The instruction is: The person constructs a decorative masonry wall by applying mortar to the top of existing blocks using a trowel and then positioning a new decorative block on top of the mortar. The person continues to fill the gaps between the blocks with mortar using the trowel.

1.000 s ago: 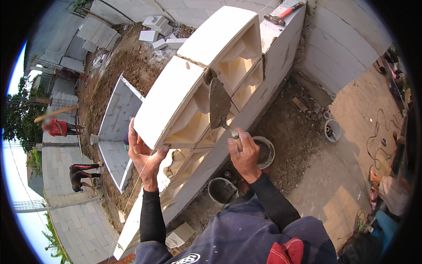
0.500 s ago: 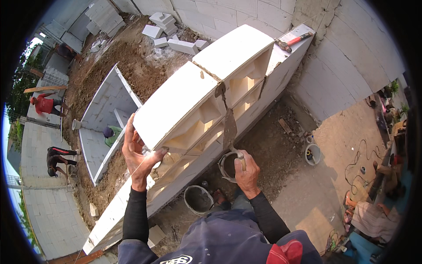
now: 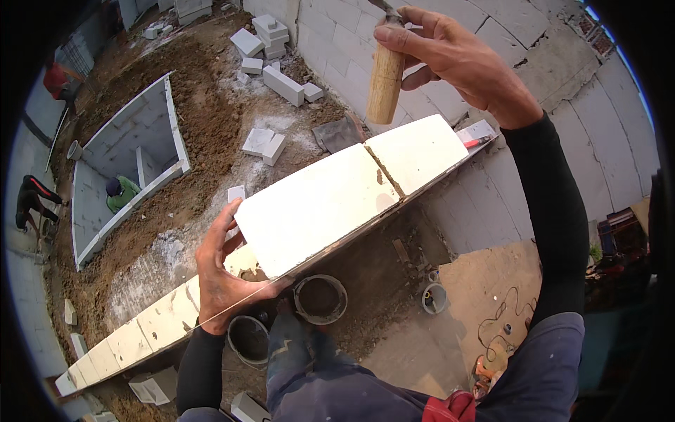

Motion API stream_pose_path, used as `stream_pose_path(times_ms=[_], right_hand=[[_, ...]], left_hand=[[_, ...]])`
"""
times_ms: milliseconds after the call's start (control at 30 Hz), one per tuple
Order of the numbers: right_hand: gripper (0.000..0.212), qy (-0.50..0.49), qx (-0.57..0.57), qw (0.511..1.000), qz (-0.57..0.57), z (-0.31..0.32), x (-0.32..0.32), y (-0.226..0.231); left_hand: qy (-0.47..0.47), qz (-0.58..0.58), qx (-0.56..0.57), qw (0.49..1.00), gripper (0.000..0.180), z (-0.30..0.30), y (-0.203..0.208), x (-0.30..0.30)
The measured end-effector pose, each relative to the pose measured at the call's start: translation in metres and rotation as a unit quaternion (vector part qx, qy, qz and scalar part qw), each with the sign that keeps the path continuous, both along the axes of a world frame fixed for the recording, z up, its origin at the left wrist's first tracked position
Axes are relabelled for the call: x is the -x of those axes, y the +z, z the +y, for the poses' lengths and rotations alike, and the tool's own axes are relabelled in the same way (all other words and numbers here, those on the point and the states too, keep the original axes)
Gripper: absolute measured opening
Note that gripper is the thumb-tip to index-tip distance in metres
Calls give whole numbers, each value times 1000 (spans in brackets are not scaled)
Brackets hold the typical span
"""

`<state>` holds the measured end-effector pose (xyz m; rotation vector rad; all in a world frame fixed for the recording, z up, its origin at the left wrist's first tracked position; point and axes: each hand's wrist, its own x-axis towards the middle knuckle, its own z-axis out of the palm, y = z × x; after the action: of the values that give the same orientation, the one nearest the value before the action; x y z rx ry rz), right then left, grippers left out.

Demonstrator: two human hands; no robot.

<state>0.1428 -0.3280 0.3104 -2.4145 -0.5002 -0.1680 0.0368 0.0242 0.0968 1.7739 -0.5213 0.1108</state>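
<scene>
My left hand (image 3: 226, 280) is closed around the near end of a long white block (image 3: 316, 214), thumb and fingers on its two sides. The block lies along the top of a narrow block wall (image 3: 149, 327), beside a second white block (image 3: 415, 151); a mortar joint shows between them. Raised above the far part of the wall, my right hand (image 3: 460, 60) grips a trowel by its upper end. The trowel's wooden handle (image 3: 385, 83) points down, apart from the blocks. Its blade is mostly cut off by the top edge.
A hammer (image 3: 474, 143) lies at the wall's far end. Two mortar buckets (image 3: 342, 309) stand by my feet. A thin string runs along the wall. Beyond is a block-walled pit (image 3: 179, 133) with a person in green; two other people are at left. Loose blocks (image 3: 283, 86) lie on the soil.
My right hand has risen from beside the wall to above it, with the trowel now handle-down. My left hand keeps hold of the block's near end. The view has shifted.
</scene>
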Motion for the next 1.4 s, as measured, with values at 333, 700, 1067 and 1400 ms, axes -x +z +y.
stream_pose_path(times_ms=[333, 700, 1067, 1400], right_hand=[[82, -5, 85, 961, 264, 62, -92, -56], [57, -53, 129, 914, 381, 74, -101, -57], [67, -66, 183, 879, 436, 78, -99, -63], [81, -63, 195, 901, 383, 65, -92, -75]], left_hand=[[-8, -9, -53, 999, 112, 14, 3, 6], [-39, -22, -37, 998, 100, 16, 6, 1], [-23, -39, -49, 998, 112, 13, 1, 6], [-30, -51, -49, 997, 119, 12, -1, 9]])
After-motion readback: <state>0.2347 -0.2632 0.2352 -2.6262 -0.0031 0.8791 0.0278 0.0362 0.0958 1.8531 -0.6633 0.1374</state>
